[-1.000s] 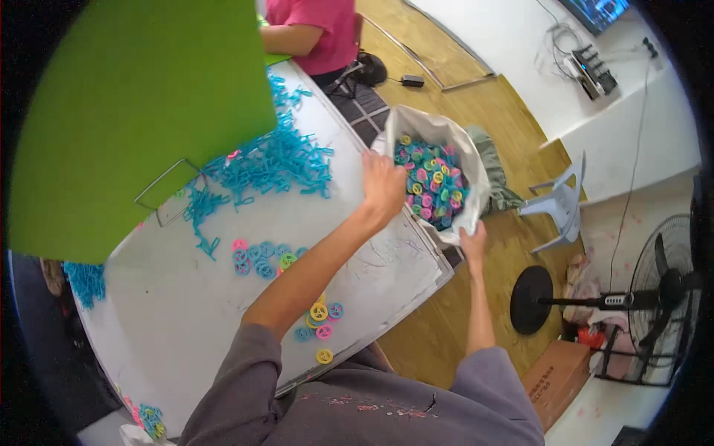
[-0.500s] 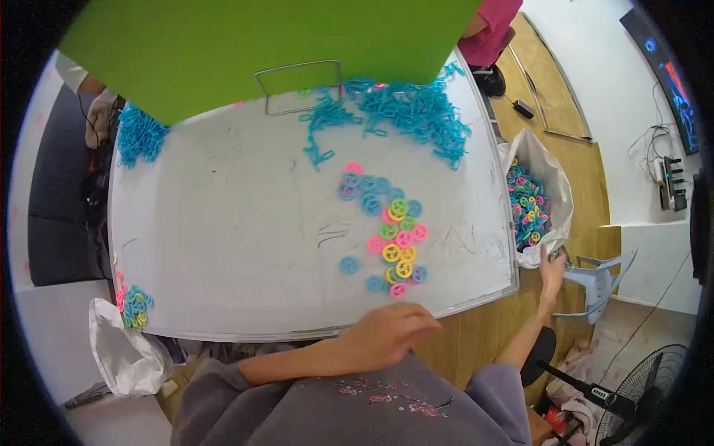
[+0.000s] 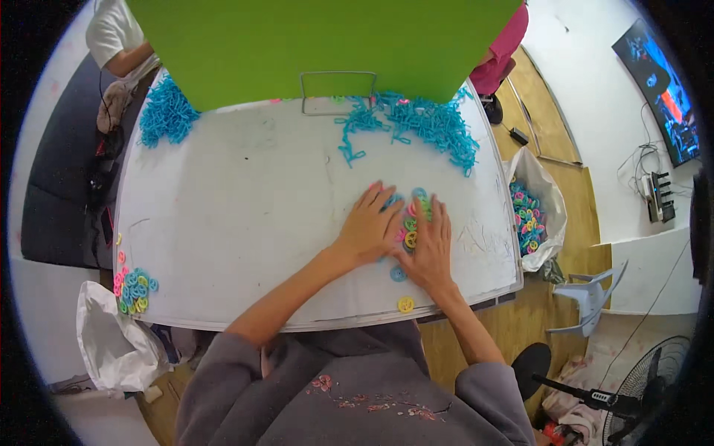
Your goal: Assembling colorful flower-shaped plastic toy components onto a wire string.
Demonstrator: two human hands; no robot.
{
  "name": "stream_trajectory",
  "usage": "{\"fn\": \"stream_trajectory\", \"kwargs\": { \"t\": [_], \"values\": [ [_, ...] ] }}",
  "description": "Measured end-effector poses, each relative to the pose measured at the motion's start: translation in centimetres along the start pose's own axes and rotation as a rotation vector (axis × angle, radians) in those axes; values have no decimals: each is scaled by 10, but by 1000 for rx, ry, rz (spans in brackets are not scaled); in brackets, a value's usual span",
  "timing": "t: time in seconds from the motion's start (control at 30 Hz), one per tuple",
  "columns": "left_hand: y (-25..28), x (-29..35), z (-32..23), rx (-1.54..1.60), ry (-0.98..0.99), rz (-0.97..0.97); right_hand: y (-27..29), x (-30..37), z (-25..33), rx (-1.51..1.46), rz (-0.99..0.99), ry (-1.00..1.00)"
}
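Observation:
Both hands rest on a cluster of small spoked plastic wheels [image 3: 411, 239] in pink, yellow, green and blue, right of the middle of the white table [image 3: 238, 223]. My left hand [image 3: 367, 225] lies over the left part of the cluster with fingers stretched out. Beside it, my right hand [image 3: 430, 249] covers the right part, its fingers also extended. Several wheels are hidden under the palms. A blue wheel [image 3: 399, 274] lies just below the hands, and a single yellow wheel [image 3: 405, 305] sits near the table's front edge.
Blue plastic clips lie heaped at the far right [image 3: 435, 126] and far left [image 3: 167, 111], beside an upright green board [image 3: 320, 52]. More wheels [image 3: 137, 290] sit at the near-left corner. White sacks stand right [image 3: 554, 201] and left [image 3: 111, 342]. People sit beyond the board.
My right hand has come from beside the right sack onto the wheels. My left hand has moved forward from the table's front edge onto them too. The wheels now lie closer together.

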State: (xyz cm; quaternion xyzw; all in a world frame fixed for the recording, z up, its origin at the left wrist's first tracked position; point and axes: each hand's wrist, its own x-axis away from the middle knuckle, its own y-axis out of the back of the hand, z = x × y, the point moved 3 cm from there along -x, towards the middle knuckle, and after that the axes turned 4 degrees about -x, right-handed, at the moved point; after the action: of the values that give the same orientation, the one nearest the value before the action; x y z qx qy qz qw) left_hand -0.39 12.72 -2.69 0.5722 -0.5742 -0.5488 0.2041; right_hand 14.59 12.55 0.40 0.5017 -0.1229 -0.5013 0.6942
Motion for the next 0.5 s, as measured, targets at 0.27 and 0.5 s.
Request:
{"fn": "stream_trajectory", "kwargs": {
  "t": [0.27,0.5],
  "values": [
    [61,40,-47,190,180,34,14,-37,-28,-555,27,-115],
    [9,47,-81,110,246,85,-8,-17,-36,-403,57,174]
  ]
}}
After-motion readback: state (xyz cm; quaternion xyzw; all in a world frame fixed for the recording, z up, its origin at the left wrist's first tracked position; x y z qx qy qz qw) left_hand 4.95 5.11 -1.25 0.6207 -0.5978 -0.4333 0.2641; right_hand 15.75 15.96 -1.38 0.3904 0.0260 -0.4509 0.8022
